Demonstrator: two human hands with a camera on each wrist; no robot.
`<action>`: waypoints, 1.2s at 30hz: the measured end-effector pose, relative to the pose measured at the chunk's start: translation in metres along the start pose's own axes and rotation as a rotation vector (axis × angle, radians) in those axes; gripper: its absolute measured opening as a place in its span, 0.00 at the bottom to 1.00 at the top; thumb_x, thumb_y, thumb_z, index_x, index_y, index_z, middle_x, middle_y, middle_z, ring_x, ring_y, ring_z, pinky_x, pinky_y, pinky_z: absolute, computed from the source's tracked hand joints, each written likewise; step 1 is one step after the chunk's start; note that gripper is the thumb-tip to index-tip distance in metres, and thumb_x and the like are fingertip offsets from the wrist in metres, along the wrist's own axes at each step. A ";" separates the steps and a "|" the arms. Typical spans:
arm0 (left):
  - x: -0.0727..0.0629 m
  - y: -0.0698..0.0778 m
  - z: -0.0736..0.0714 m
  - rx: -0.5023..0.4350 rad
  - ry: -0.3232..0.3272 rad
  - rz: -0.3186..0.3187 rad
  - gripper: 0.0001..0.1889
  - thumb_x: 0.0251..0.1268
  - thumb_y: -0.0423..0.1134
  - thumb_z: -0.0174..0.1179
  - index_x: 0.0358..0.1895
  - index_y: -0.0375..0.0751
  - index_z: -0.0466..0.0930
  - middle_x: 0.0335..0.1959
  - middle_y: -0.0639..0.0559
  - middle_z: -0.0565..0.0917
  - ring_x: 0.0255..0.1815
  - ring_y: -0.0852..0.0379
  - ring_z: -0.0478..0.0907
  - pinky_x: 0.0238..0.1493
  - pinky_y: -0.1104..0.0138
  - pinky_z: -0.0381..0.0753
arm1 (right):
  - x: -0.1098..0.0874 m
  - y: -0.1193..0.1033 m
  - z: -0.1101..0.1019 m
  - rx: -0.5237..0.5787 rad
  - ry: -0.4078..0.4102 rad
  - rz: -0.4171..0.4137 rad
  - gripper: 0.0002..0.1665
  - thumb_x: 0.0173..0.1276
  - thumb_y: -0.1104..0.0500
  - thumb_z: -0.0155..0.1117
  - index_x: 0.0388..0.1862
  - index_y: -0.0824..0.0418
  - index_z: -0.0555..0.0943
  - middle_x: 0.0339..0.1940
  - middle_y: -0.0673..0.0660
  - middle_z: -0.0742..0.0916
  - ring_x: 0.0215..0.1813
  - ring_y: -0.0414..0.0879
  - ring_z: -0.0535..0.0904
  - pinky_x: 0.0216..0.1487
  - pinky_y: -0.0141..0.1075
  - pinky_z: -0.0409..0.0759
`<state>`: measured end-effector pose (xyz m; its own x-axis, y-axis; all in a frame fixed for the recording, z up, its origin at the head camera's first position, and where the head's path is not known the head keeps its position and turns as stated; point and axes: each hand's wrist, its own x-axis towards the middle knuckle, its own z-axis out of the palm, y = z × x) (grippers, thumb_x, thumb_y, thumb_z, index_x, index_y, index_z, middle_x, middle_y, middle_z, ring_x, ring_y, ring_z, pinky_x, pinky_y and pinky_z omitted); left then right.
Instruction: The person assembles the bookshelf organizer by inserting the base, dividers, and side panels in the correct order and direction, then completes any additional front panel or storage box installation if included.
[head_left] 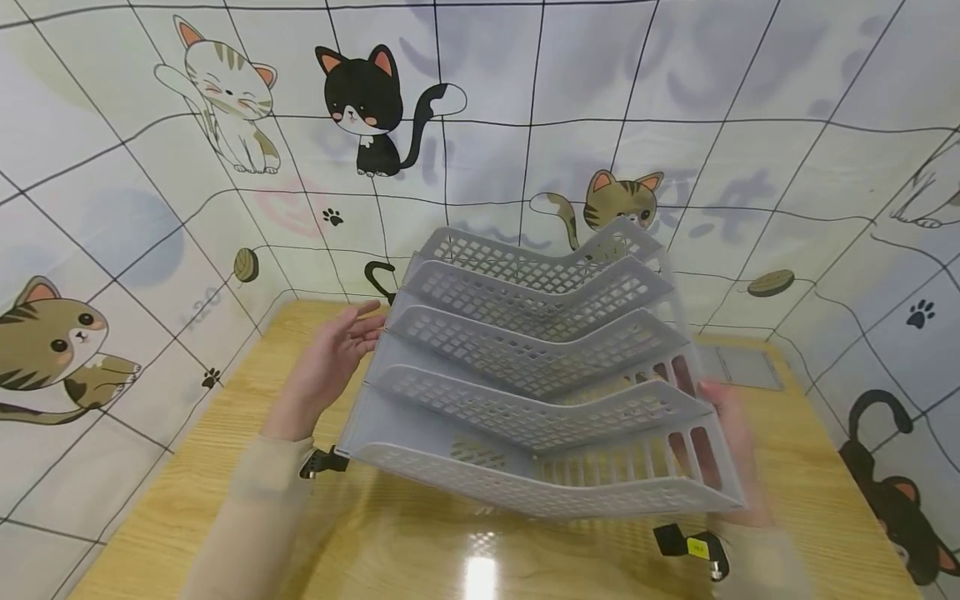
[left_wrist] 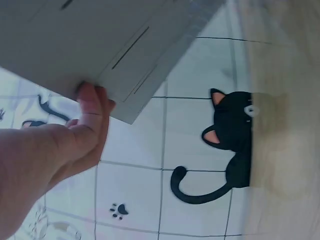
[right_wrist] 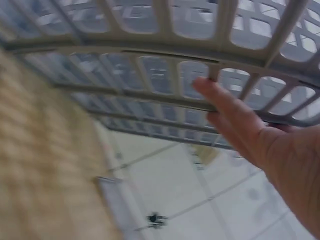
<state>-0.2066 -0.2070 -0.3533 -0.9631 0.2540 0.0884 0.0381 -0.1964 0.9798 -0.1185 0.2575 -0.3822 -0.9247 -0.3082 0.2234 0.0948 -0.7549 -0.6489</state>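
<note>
In the head view a grey plastic file rack (head_left: pixel 540 408) with several mesh-sided compartments is held tilted above the wooden table. My left hand (head_left: pixel 330 367) is at its left side with the fingers fairly straight. In the left wrist view, fingertips (left_wrist: pixel 90 95) touch the edge of the rack's smooth panel (left_wrist: pixel 130 45). My right hand (head_left: pixel 731 442) holds the slotted right side, partly hidden behind it. In the right wrist view, two fingers (right_wrist: pixel 237 115) lie along the slotted wall (right_wrist: pixel 160 75), and the thumb is mostly hidden by the rim.
Below lies the wooden table (head_left: pixel 195 500). A flat grey piece (head_left: pixel 750 367) lies near its back right corner. Fabric walls (head_left: pixel 495 150) printed with cats and grid lines enclose the table. A strapped device (head_left: pixel 697 546) is on the right wrist.
</note>
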 end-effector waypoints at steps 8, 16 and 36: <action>-0.008 0.004 0.002 -0.148 0.037 0.123 0.30 0.86 0.47 0.33 0.78 0.26 0.52 0.72 0.40 0.68 0.72 0.52 0.68 0.71 0.69 0.67 | 0.000 0.028 -0.022 -0.377 0.376 0.132 0.24 0.86 0.42 0.35 0.65 0.41 0.77 0.58 0.36 0.85 0.59 0.33 0.77 0.60 0.28 0.76; -0.012 0.007 0.010 -0.155 -0.048 0.209 0.28 0.83 0.43 0.35 0.80 0.37 0.57 0.76 0.44 0.66 0.66 0.57 0.73 0.62 0.69 0.77 | 0.016 0.041 -0.041 -1.018 0.574 0.299 0.36 0.85 0.37 0.33 0.84 0.50 0.59 0.66 0.56 0.82 0.51 0.31 0.78 0.54 0.30 0.77; -0.020 0.015 0.026 -0.143 -0.025 0.264 0.32 0.75 0.37 0.41 0.82 0.50 0.58 0.81 0.42 0.56 0.72 0.46 0.64 0.65 0.63 0.74 | 0.034 0.065 -0.054 -1.118 0.255 0.393 0.36 0.88 0.52 0.40 0.87 0.59 0.44 0.71 0.72 0.77 0.58 0.58 0.83 0.53 0.45 0.84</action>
<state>-0.1804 -0.1906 -0.3359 -0.9180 0.1996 0.3427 0.2466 -0.3895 0.8874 -0.1636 0.2287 -0.4560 -0.9625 -0.1856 -0.1977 0.1310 0.3202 -0.9383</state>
